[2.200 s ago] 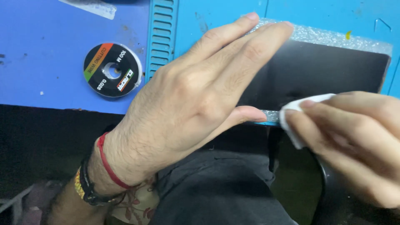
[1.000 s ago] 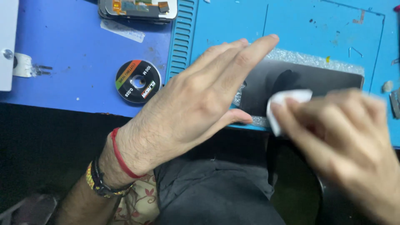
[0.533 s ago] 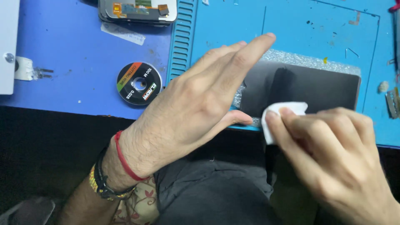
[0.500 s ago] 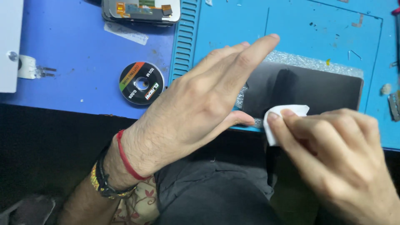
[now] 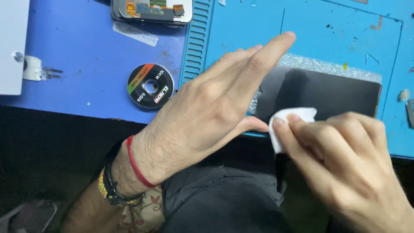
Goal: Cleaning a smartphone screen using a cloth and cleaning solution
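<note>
Left hand (image 5: 207, 103) is spread flat with fingers straight, holding nothing, pressing the left end of the dark glass panel (image 5: 327, 92) in the centre-right of the frame, thumb hooked along its near edge. Right hand (image 5: 345, 164), lower right, has its fingers pinched around a small white wipe (image 5: 291, 118) sitting right on the panel's near edge, which runs close to the blue mat's (image 5: 345, 30) front lip. Pretty open room is left on the panel's right half, and the wire spool (image 5: 151, 85) lies well apart at centre left.
</note>
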